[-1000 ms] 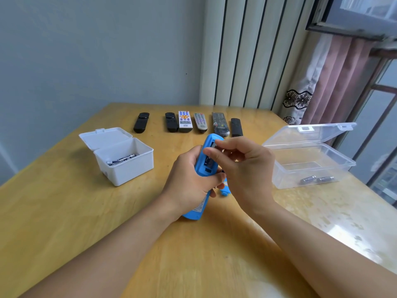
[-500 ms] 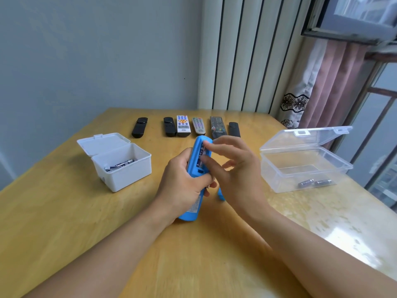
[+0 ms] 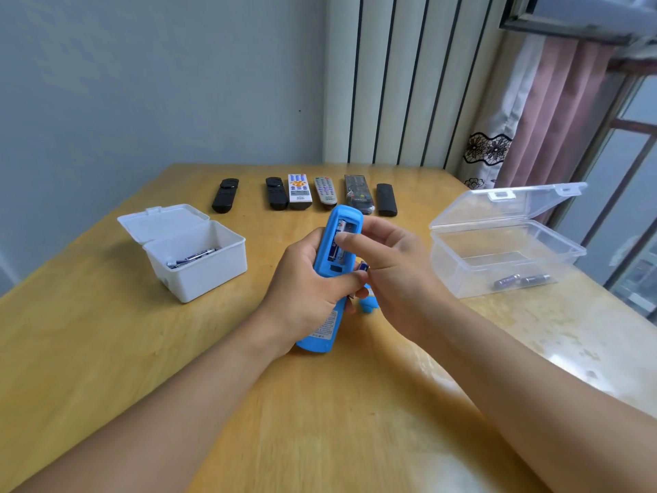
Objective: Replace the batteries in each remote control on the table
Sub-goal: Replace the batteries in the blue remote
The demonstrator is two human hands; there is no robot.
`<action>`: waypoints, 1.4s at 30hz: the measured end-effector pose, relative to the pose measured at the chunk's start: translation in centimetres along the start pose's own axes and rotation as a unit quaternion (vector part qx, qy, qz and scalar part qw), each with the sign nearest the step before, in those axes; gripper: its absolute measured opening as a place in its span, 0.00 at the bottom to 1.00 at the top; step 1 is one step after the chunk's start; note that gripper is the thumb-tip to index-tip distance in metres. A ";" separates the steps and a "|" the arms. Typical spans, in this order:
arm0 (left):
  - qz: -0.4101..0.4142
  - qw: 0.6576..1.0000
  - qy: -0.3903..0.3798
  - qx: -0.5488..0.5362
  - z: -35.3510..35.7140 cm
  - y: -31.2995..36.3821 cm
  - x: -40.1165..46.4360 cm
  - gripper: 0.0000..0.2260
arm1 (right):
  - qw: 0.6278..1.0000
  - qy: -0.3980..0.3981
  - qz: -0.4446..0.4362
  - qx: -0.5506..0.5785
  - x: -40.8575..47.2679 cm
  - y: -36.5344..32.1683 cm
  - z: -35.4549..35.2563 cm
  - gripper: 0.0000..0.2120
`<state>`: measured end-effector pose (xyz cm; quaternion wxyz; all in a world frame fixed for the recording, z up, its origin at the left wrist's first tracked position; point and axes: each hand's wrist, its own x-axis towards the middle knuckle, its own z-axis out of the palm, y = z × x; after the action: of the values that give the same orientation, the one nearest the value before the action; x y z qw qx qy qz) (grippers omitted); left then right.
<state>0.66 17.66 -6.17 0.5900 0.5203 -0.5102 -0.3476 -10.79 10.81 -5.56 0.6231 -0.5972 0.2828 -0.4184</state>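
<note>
Two hands on a blue remote (image 3: 321,327), held above the table (image 3: 106,350) mid-frame, battery bay open and facing up.
Left hand (image 3: 305,297) grips the remote body; right hand (image 3: 387,265) curls, thumb pressing a battery (image 3: 337,243) in the bay. Six remotes (image 3: 300,192) in a row behind. White box (image 3: 199,268) with batteries left, clear box (image 3: 505,257) with two right.

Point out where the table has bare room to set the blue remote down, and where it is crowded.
Bare wooden table lies in front of the white box and nearer than both forearms. Another patch lies between the right forearm and the clear box. Crowded: the far edge with six remotes, and around the blue remote, where the blue cover lies.
</note>
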 end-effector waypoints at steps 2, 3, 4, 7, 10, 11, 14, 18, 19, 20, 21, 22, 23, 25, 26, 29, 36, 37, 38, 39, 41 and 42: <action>-0.002 1.000 0.001 0.005 0.0 -0.1 0.1 0.15 | 1.000 0.004 -0.001 -0.008 0.0 0.0 0.0 0.05; -0.003 1.000 0.001 0.006 -0.1 -0.1 0.1 0.15 | 1.000 0.002 0.000 -0.010 0.0 0.1 0.0 0.06; -0.005 1.000 0.001 0.006 -0.1 -0.1 0.0 0.15 | 1.000 -0.002 -0.001 -0.010 0.0 0.2 0.0 0.06; -0.007 1.000 0.002 0.013 0.1 0.0 0.0 0.14 | 1.000 -0.003 -0.004 -0.008 -0.1 0.3 0.0 0.07; -0.007 1.000 0.005 0.020 0.3 0.1 0.1 0.14 | 1.000 0.002 0.002 -0.011 -0.2 0.1 0.0 0.08; -0.007 1.000 0.006 0.023 0.3 0.1 0.1 0.14 | 1.000 0.000 0.004 -0.011 -0.2 0.1 0.0 0.08; -0.006 1.000 0.006 0.022 0.2 0.1 0.1 0.14 | 1.000 0.000 0.004 -0.012 -0.1 0.0 0.0 0.09; -0.008 1.000 0.005 0.024 0.0 0.0 0.1 0.13 | 1.000 -0.009 0.002 -0.018 0.0 0.2 0.0 0.10; -0.008 1.000 0.005 0.025 0.0 -0.1 0.0 0.14 | 1.000 -0.008 0.003 -0.018 0.0 0.2 0.0 0.10; -0.007 1.000 0.005 0.026 0.0 -0.1 0.1 0.14 | 1.000 -0.006 0.004 -0.017 0.0 0.2 -0.1 0.09; -0.006 1.000 0.004 0.027 0.0 -0.1 0.1 0.14 | 1.000 -0.004 0.004 -0.015 0.1 0.2 -0.1 0.09; -0.005 1.000 0.004 0.026 0.1 -0.1 0.0 0.14 | 1.000 -0.003 0.004 -0.012 0.0 0.2 -0.1 0.08; -0.004 1.000 0.005 0.024 0.1 -0.1 0.0 0.14 | 1.000 -0.006 0.004 -0.007 0.1 0.2 -0.2 0.08; -0.002 1.000 0.009 0.025 0.2 0.0 -0.1 0.14 | 1.000 -0.016 0.008 0.003 0.1 0.2 -0.3 0.08; -0.002 1.000 0.010 0.025 0.2 0.1 -0.1 0.14 | 1.000 -0.022 0.009 0.004 0.1 0.2 -0.3 0.08; -0.018 1.000 0.012 0.007 0.3 0.1 -0.2 0.13 | 0.999 -0.045 0.001 -0.013 0.2 0.2 -0.5 0.09; -0.040 0.999 0.017 -0.006 0.2 -0.1 0.0 0.12 | 0.997 -0.066 0.034 -0.025 0.6 0.2 -0.8 0.18; -0.043 0.999 0.024 -0.014 0.2 -0.1 0.0 0.12 | 0.996 -0.074 0.034 -0.027 0.7 0.2 -0.8 0.17; -0.049 0.998 0.035 -0.035 0.3 -0.1 0.1 0.13 | 0.995 -0.085 0.025 -0.037 0.8 0.1 -0.9 0.17; -0.060 0.994 0.052 -0.070 0.4 0.0 0.2 0.13 | 0.994 -0.097 0.013 -0.051 0.9 0.0 -1.0 0.20; -0.094 0.978 0.094 -0.161 0.3 0.2 0.5 0.14 | 0.990 -0.087 -0.019 -0.108 1.0 -0.4 -1.8 0.29; -0.112 0.967 0.111 -0.202 0.1 0.3 0.6 0.14 | 0.982 -0.076 -0.052 -0.166 1.0 -0.8 -2.2 0.29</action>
<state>0.63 17.14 -5.77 0.6928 0.4799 -0.2991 -0.4475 -12.32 8.86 -4.93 0.5125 -0.7365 0.2685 -0.3504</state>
